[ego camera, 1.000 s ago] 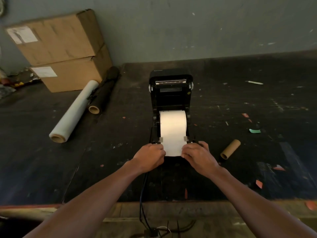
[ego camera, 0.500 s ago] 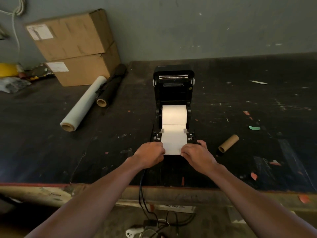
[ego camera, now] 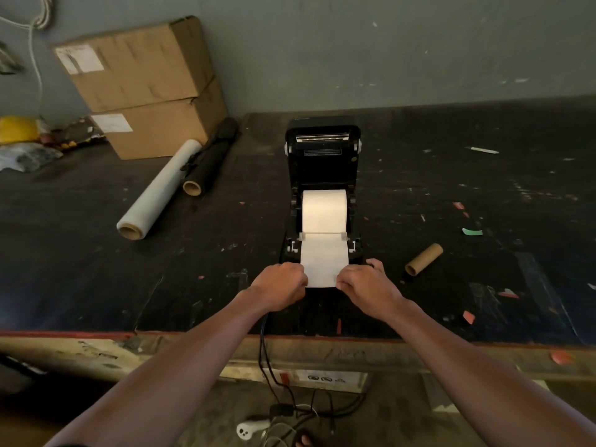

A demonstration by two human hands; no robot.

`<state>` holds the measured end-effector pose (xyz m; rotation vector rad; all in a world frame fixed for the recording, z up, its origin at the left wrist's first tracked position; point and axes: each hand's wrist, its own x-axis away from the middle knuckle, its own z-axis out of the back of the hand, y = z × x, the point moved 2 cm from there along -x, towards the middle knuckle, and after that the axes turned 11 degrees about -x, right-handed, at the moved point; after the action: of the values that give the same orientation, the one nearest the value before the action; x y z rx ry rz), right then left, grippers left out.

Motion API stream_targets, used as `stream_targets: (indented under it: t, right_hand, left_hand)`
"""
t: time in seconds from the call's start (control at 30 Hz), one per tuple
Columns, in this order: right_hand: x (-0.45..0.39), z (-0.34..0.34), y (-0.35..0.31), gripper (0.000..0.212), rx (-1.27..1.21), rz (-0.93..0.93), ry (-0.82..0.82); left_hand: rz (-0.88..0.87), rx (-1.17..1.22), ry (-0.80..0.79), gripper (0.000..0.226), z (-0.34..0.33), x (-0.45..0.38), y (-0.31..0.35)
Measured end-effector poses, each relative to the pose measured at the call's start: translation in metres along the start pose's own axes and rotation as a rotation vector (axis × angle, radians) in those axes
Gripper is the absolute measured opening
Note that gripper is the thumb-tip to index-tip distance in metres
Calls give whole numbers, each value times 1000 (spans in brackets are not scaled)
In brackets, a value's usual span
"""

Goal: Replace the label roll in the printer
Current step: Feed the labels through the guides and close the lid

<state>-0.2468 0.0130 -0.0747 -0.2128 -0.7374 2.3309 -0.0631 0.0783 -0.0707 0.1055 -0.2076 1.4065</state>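
Observation:
A black label printer stands on the dark table with its lid raised toward the wall. A white label roll sits in its bay, and a strip of label paper runs forward under two small guides to the front. My left hand pinches the strip's left edge. On the strip's right edge my right hand does the same. An empty cardboard core lies on the table to the right of the printer.
Two stacked cardboard boxes lean at the back left. A clear film roll and a black roll lie beside them. Paper scraps dot the right side. Cables hang over the table's front edge to a floor adapter.
The view has pulled back and tilted down, showing more of the table's front edge and floor. Both hands stay at the strip's end, and a little more paper shows in front of the guides.

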Motion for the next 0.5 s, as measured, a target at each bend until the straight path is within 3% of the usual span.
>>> stream_targets:
  t: [0.23, 0.37, 0.43, 0.5]
  right_hand:
    - [-2, 0, 2, 17, 4, 0, -22]
    - [-13, 16, 0, 17, -13, 21, -105]
    - [-24, 42, -1, 23, -134, 21, -30]
    - [-39, 79, -3, 23, -253, 7, 127]
  left_hand:
    - [-18, -4, -22, 20, 2, -3, -2]
    - [-55, 39, -148, 23, 15, -10, -11]
    - [-90, 128, -162, 25, 35, -18, -23]
    - [-56, 167, -22, 23, 68, -31, -43]
